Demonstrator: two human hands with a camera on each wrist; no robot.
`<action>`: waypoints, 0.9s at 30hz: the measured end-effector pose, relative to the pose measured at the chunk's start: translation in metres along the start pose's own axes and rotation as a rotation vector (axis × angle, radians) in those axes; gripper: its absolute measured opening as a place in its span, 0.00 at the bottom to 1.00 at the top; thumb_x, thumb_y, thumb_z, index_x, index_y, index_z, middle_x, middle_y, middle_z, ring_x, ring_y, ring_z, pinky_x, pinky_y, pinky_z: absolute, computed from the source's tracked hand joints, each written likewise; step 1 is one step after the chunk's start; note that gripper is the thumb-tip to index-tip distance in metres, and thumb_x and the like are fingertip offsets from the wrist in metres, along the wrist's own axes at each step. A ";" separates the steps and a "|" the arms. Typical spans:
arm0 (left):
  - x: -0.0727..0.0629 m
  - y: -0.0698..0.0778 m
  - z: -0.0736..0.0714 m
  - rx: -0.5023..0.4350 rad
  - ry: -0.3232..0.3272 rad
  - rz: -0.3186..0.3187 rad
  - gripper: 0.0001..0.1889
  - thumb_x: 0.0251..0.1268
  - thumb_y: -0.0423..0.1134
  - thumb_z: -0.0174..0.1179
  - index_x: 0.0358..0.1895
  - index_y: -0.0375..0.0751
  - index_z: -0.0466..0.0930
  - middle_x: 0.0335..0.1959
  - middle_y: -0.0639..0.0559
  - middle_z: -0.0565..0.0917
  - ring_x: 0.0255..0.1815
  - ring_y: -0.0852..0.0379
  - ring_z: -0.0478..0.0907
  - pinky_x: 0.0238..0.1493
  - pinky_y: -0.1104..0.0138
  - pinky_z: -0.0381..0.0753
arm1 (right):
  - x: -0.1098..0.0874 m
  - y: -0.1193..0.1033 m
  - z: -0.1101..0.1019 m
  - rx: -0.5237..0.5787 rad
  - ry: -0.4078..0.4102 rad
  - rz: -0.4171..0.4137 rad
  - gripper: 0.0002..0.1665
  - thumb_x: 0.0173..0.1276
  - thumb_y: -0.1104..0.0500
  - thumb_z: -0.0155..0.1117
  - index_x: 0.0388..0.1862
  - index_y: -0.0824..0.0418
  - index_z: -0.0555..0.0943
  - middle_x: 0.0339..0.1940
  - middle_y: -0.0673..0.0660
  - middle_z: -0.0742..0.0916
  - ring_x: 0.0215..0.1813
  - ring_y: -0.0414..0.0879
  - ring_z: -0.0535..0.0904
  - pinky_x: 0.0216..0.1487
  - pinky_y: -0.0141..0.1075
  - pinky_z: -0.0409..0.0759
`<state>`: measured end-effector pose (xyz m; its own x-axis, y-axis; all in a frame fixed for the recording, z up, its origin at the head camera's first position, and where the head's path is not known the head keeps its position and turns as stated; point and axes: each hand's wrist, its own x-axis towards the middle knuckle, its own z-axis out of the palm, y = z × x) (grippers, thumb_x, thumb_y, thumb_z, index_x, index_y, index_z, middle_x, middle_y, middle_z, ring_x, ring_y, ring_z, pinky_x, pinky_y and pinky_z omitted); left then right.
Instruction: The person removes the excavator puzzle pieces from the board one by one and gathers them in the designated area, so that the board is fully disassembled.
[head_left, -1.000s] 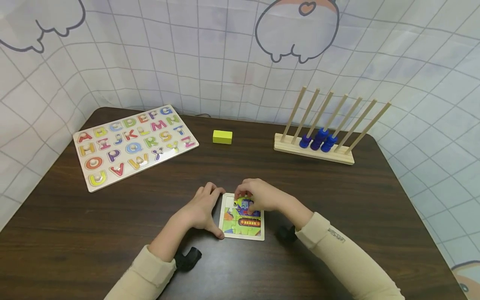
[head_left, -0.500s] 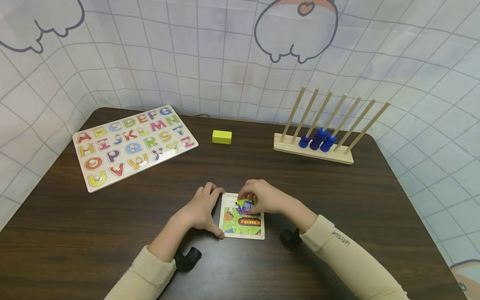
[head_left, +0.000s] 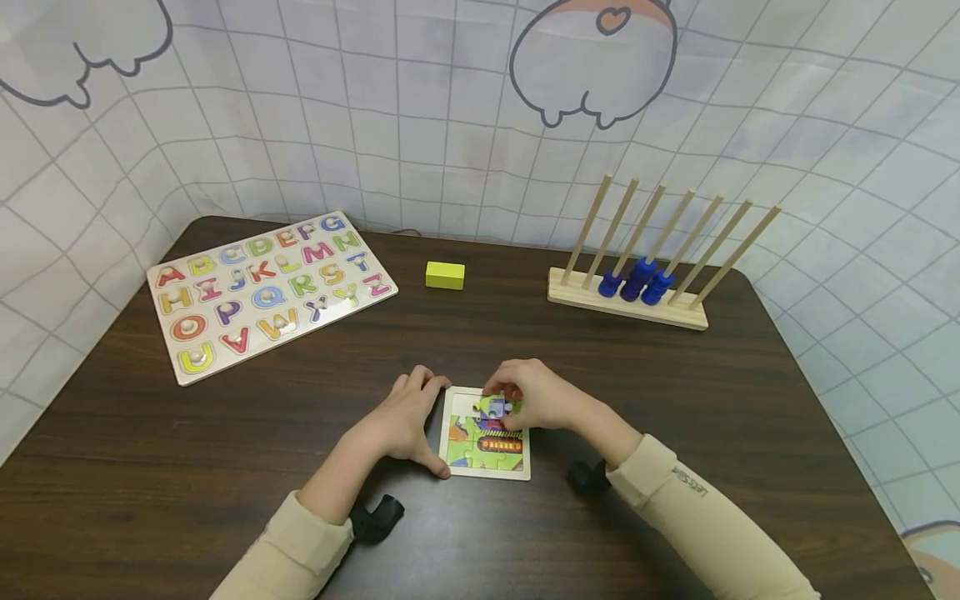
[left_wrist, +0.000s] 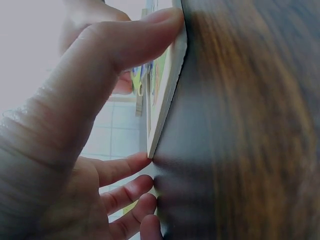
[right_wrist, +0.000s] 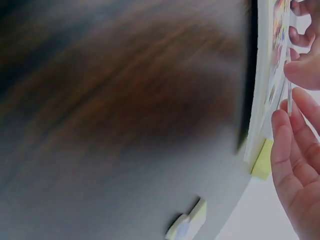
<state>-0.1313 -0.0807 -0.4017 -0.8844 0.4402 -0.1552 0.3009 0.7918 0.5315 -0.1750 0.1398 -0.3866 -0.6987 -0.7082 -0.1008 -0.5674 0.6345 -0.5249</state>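
A small square jigsaw puzzle in a pale wooden frame (head_left: 491,476) lies on the table, showing an orange-tracked vehicle. Its upper left slot is bare. My left hand (head_left: 401,421) spreads along the frame's left side, thumb at the near corner and index fingertip at the far corner. In the left wrist view the thumb (left_wrist: 145,42) rests on the rim. Between thumb and fingers my right hand (head_left: 540,393) pinches a puzzle piece (head_left: 492,407) with a blue and yellow-green print, tilted up over the frame's upper part. The right wrist view shows that piece (right_wrist: 289,97) edge-on.
At the back left lies an alphabet peg board (head_left: 273,292). A yellow block (head_left: 445,276) stands at the back middle, and a wooden peg stand (head_left: 626,307) with blue beads at the back right. The right wrist view shows a small pale shape (right_wrist: 187,222) with a bluish patch on the table.
My right hand has shifted slightly to the right and tilted the puzzle piece up, exposing more of the frame's bare upper left slot. The left hand has stayed in place.
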 end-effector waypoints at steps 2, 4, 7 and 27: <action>0.000 0.000 0.000 0.000 0.001 0.002 0.56 0.18 0.53 0.80 0.62 0.40 0.63 0.50 0.49 0.62 0.47 0.50 0.59 0.49 0.59 0.66 | -0.001 0.002 0.000 0.004 0.010 -0.003 0.22 0.47 0.61 0.73 0.43 0.60 0.81 0.37 0.49 0.81 0.36 0.42 0.74 0.37 0.31 0.74; 0.000 0.000 0.000 0.000 0.001 0.002 0.56 0.18 0.53 0.80 0.62 0.40 0.63 0.50 0.49 0.62 0.47 0.50 0.60 0.49 0.59 0.66 | -0.002 0.004 0.000 0.012 0.021 -0.004 0.21 0.47 0.62 0.72 0.44 0.60 0.82 0.36 0.49 0.81 0.36 0.42 0.75 0.37 0.31 0.75; 0.000 -0.001 0.000 -0.004 -0.002 -0.001 0.56 0.18 0.53 0.80 0.62 0.40 0.63 0.50 0.49 0.62 0.47 0.50 0.59 0.49 0.59 0.66 | -0.006 0.007 -0.002 0.024 0.043 -0.005 0.21 0.47 0.62 0.71 0.44 0.60 0.82 0.37 0.49 0.81 0.36 0.42 0.75 0.38 0.32 0.75; 0.000 -0.002 0.001 0.002 0.003 0.003 0.57 0.18 0.53 0.80 0.62 0.40 0.62 0.51 0.48 0.62 0.48 0.50 0.59 0.49 0.59 0.67 | -0.049 0.026 -0.020 0.073 0.131 0.041 0.18 0.50 0.64 0.70 0.42 0.60 0.82 0.39 0.50 0.82 0.41 0.42 0.78 0.44 0.36 0.77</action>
<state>-0.1315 -0.0814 -0.4037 -0.8845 0.4413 -0.1515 0.3042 0.7915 0.5301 -0.1640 0.1971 -0.3788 -0.7743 -0.6327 -0.0145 -0.5074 0.6343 -0.5833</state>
